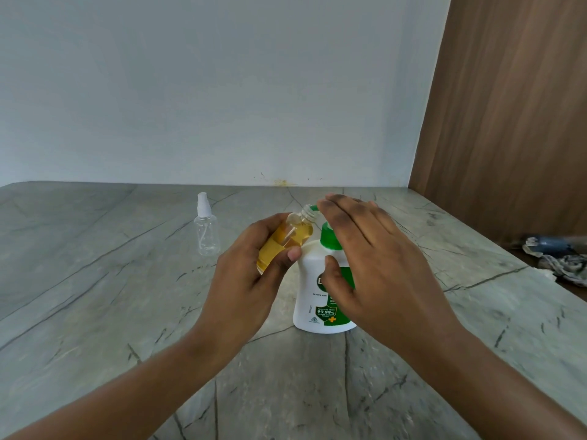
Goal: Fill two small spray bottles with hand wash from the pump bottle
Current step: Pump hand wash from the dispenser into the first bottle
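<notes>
Fingers (270, 225) of the left hand (251, 274) are wrapped round a small clear uncapped spray bottle (287, 239) of amber liquid, tilted, its neck at the green pump spout (313, 207). The right hand (374, 258) is laid, fingers straight, over the white pump bottle (309, 281) on the grey marbled desk (95, 281). An empty capped spray bottle (208, 233) is stood apart.

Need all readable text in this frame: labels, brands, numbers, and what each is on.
"99.99%": on the green shield of the pump bottle label.
"PROTECTS FROM": just above it, barely legible.
Lines under "99.99%" and the small print below the logo: too small to read.
The brand logo: mostly covered by the right hand, unreadable.
No text on the filled spray bottle in the left hand or on the empty spray bottle.
</notes>
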A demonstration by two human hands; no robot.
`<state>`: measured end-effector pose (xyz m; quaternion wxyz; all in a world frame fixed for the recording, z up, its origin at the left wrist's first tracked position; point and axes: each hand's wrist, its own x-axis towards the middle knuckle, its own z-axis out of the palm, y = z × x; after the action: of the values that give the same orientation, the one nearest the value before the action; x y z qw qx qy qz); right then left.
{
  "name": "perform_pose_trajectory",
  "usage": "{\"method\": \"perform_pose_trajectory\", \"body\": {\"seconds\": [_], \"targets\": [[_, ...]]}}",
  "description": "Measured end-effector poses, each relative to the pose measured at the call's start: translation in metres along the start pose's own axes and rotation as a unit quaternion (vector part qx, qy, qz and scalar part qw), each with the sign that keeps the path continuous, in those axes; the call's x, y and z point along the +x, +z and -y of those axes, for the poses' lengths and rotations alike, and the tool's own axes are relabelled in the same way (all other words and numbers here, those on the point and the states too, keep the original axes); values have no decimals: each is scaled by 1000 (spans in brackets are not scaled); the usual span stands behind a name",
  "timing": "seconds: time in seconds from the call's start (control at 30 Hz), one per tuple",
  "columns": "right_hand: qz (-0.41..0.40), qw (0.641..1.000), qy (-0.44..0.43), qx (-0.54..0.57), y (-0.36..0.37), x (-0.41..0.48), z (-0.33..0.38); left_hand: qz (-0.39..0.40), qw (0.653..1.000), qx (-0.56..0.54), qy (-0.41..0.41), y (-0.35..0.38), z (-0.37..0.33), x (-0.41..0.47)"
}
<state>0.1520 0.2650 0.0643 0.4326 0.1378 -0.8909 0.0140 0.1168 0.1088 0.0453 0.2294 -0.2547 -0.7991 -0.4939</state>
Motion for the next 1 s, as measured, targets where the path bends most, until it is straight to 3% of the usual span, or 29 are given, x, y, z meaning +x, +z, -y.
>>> {"method": "perform_pose_trajectory", "body": {"seconds": [1.0], "targets": [[-7, 1000, 4, 11, 1, -3, 4, 0, 1000, -17, -1, 1, 3, -2]]}}
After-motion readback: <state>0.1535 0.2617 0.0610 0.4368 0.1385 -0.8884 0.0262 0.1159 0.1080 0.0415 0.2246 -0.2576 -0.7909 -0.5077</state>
